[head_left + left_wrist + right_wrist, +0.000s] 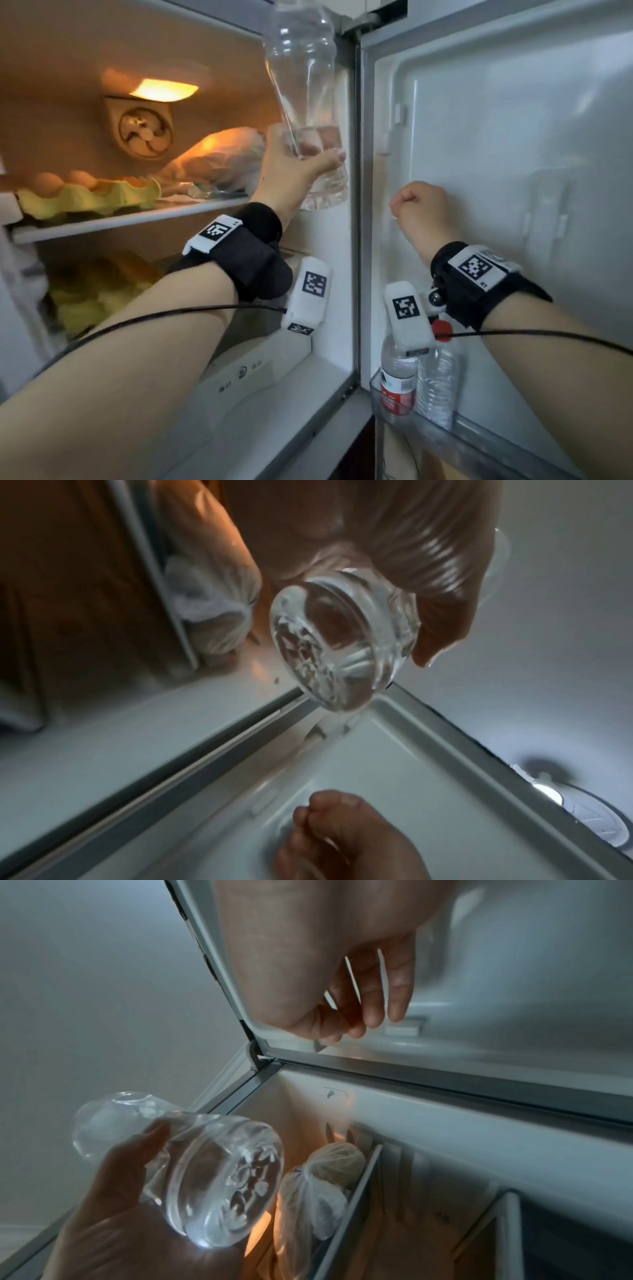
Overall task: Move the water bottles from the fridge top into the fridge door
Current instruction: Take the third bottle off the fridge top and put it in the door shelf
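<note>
In the left hand [294,171], a clear water bottle [305,99], near the fridge door [496,137]

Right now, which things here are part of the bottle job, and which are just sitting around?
Part of the job:
- clear bottle, gripped by the left hand
- two bottles already in the door shelf
- right hand, curled, holding nothing

Just sitting around:
- egg carton
- plastic bag
- fan
</note>
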`<act>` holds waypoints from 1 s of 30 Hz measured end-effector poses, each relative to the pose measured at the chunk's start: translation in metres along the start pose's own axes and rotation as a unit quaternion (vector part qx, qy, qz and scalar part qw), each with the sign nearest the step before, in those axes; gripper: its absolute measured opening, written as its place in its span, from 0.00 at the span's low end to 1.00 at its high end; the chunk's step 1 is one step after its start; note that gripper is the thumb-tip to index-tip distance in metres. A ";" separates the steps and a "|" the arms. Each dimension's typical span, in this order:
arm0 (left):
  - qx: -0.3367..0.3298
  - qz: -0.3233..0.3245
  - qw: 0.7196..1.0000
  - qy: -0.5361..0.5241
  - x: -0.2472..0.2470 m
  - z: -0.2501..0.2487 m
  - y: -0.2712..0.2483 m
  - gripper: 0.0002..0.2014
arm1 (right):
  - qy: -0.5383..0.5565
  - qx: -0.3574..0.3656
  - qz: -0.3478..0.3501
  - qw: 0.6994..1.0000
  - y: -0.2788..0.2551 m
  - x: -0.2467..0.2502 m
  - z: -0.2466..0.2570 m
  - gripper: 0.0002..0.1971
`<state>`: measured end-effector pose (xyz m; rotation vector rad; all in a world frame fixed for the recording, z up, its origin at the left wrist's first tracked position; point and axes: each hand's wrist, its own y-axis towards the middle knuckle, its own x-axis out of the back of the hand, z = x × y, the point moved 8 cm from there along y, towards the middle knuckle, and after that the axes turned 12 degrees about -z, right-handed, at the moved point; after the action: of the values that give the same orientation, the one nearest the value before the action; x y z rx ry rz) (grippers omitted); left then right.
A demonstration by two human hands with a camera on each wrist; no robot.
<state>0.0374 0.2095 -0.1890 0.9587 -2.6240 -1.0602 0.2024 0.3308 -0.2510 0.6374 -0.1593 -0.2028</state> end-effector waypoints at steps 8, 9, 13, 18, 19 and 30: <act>0.087 0.054 0.994 -0.032 -0.053 0.079 -0.062 0.19 | -0.076 -0.052 -0.019 0.996 -0.015 0.039 -0.064 0.11; 0.097 0.061 0.993 -0.033 -0.061 0.085 -0.070 0.20 | -0.084 -0.055 -0.022 0.995 -0.016 0.046 -0.070 0.10; 0.142 0.091 0.984 -0.056 -0.095 0.103 -0.097 0.19 | -0.130 -0.050 -0.048 0.989 -0.021 0.076 -0.096 0.09; 0.164 0.133 0.976 -0.056 -0.132 0.120 -0.128 0.22 | -0.135 -0.015 -0.042 0.990 -0.041 0.095 -0.103 0.07; 0.169 0.147 0.973 -0.055 -0.140 0.124 -0.136 0.23 | -0.130 -0.008 -0.034 0.991 -0.046 0.098 -0.102 0.08; 0.222 0.222 0.947 -0.067 -0.185 0.158 -0.200 0.33 | -0.134 -0.046 -0.044 0.989 -0.075 0.143 -0.152 0.09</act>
<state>0.2263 0.3045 -0.4225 0.3142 -3.0495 -0.4498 0.3620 0.3255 -0.4043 0.5231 -0.3790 -0.3802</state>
